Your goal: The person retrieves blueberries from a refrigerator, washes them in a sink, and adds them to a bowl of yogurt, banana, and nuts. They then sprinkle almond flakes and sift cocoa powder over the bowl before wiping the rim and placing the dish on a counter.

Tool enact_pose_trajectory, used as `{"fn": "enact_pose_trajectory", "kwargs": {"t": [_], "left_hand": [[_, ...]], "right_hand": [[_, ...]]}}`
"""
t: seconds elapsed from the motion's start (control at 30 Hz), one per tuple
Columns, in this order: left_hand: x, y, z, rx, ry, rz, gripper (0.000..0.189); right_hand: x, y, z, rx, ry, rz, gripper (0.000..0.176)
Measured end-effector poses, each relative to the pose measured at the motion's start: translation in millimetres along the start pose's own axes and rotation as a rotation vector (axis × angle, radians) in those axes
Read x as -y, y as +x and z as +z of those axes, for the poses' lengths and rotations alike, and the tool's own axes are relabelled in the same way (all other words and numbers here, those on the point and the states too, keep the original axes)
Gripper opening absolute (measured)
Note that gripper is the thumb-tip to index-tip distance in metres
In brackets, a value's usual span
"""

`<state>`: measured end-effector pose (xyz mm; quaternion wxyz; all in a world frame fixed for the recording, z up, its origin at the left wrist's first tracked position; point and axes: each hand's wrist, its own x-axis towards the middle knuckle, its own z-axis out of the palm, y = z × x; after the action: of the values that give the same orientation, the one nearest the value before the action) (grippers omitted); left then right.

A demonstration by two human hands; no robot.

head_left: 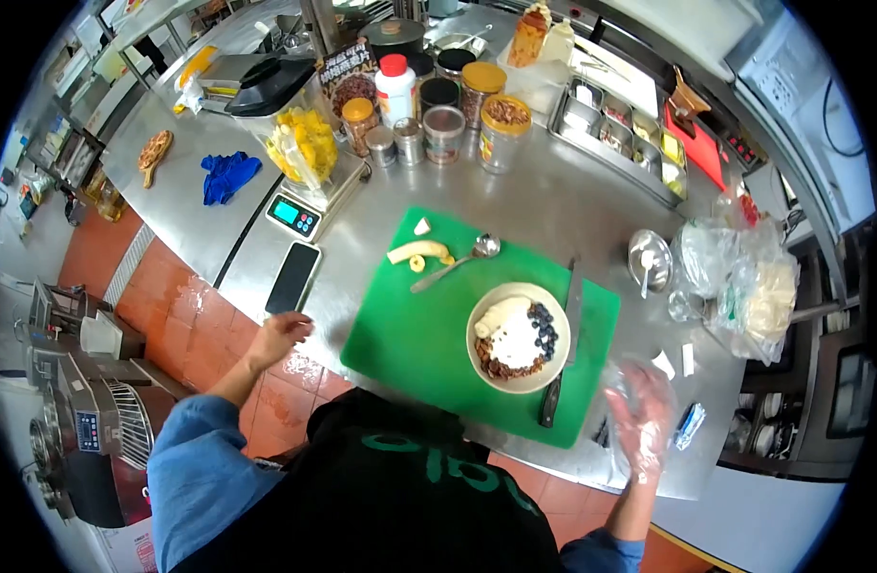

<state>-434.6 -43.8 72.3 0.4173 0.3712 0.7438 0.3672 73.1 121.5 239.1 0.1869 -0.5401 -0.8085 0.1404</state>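
My bare left hand [284,331] hovers by the counter's front edge, just below a phone [293,277]; its fingers are loosely bent and apart, with nothing visible in them. A clear plastic glove covers my right hand [642,413], which is open with fingers spread, right of the green cutting board [410,353]. On the board stands a bowl [484,366] with banana slices [501,315], white yogurt [517,341], blueberries [544,334] and brown granola [507,371]. A knife [551,401] lies along the bowl's right side. A spoon [458,265] and banana pieces [417,252] lie behind it.
A scale [295,216] bears a blender jug of yellow fruit pieces [303,148]. Several jars [443,134] line the back, beside a metal topping tray [620,143]. At right are a metal bowl [650,260] and plastic bags [735,272]. A blue cloth [230,177] lies left.
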Motion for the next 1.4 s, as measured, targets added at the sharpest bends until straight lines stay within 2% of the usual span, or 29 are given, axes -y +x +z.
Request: {"fn": "enact_pose_trajectory", "kwargs": {"t": [0.07, 0.1, 0.17, 0.2, 0.23, 0.27, 0.3, 0.33, 0.37, 0.43, 0.53, 0.6, 0.67, 0.7, 0.77, 0.8, 0.87, 0.93, 0.97, 1.0, 1.07, 1.1, 1.13, 1.17, 1.2, 1.27, 1.3, 1.33, 1.4], "left_hand": [[-41, -1, 18, 0.122, 0.183, 0.196, 0.024], [-45, -3, 25, 0.165, 0.245, 0.197, 0.024], [-48, -14, 26, 0.332, 0.272, 0.148, 0.03], [-59, -21, 18, 0.36, 0.367, 0.107, 0.033], [-49, -21, 11, 0.388, 0.344, 0.161, 0.035], [-42, -17, 3, 0.422, 0.332, 0.123, 0.036], [-42, -13, -7, 0.398, 0.272, 0.075, 0.036], [-45, -8, -17, 0.374, 0.214, 0.025, 0.036], [-44, -2, -28, 0.323, 0.188, 0.031, 0.036], [-43, 11, -51, 0.24, 0.152, 0.011, 0.036], [-45, 26, -87, 0.156, 0.182, -0.035, 0.034], [-48, 31, -108, 0.133, 0.166, -0.158, 0.033], [-30, 38, -114, 0.091, 0.127, -0.226, 0.033], [-48, 44, -118, 0.089, -0.048, -0.405, 0.033], [-44, 58, -117, 0.135, -0.044, -0.399, 0.032], [-42, 62, -114, 0.171, -0.036, -0.379, 0.032], [-33, 70, -106, 0.165, -0.079, -0.33, 0.033], [-18, 74, -96, 0.233, -0.129, -0.179, 0.034], [-20, 77, -95, 0.231, -0.054, -0.067, 0.032], [-26, 80, -94, 0.203, -0.062, -0.084, 0.032], [-36, 83, -91, 0.311, -0.001, -0.063, 0.03], [-25, 82, -81, 0.256, -0.004, 0.115, 0.031], [-28, 82, -77, 0.283, -0.012, 0.128, 0.031], [-32, 84, -71, 0.321, -0.028, 0.123, 0.033], [-39, 85, -67, 0.375, -0.041, 0.117, 0.034], [-52, 90, -57, 0.415, -0.161, 0.191, 0.038], [-67, 92, -48, 0.4, -0.396, 0.16, 0.04], [-88, 99, -47, 0.476, -0.406, 0.195, 0.048], [-110, 105, -16, 0.64, -0.971, 0.079, 0.073]], "right_hand": [[17, 37, 17, 0.01, -0.003, -0.252, 0.034], [42, 58, 20, 0.006, -0.016, -0.252, 0.034], [98, 108, 25, -0.007, -0.145, -0.427, 0.037], [112, 137, 31, 0.017, -0.076, -0.451, 0.039], [127, 168, 39, 0.041, -0.004, -0.475, 0.04], [151, 202, 42, 0.076, 0.002, -0.476, 0.041], [178, 233, 52, 0.121, 0.031, -0.364, 0.04], [162, 282, 79, 0.032, 0.035, -0.49, 0.039], [154, 333, 110, 0.021, 0.245, -0.525, 0.039], [188, 414, 143, 0.004, -0.248, -0.495, 0.04], [189, 540, 222, 0.051, -0.27, -0.46, 0.049], [210, 585, 256, 0.142, -0.339, -0.363, 0.062], [191, 627, 302, 0.234, -0.155, -0.387, 0.086], [209, 622, 304, 0.3, -0.225, -0.349, 0.09], [259, 594, 294, 0.431, -0.279, -0.313, 0.093], [255, 591, 303, 0.447, -0.28, -0.323, 0.093], [254, 590, 317, 0.215, -0.374, -0.365, 0.087], [226, 612, 322, 0.218, -0.309, -0.301, 0.081], [222, 612, 307, 0.175, -0.196, -0.34, 0.08], [232, 602, 277, 0.134, -0.09, -0.371, 0.08], [251, 581, 220, 0.118, 0.22, -0.283, 0.076], [233, 582, 203, -0.037, 0.103, -0.388, 0.073], [223, 570, 178, -0.196, -0.026, -0.479, 0.07], [209, 544, 160, -0.126, 0.205, -0.417, 0.062], [183, 525, 136, -0.094, -0.034, -0.259, 0.06], [225, 435, 94, -0.17, -0.429, -0.261, 0.06], [236, 397, 81, -0.175, -0.357, -0.293, 0.06], [242, 360, 73, -0.168, -0.283, -0.315, 0.061], [251, 300, 64, -0.012, 0.058, -0.303, 0.061]]}}
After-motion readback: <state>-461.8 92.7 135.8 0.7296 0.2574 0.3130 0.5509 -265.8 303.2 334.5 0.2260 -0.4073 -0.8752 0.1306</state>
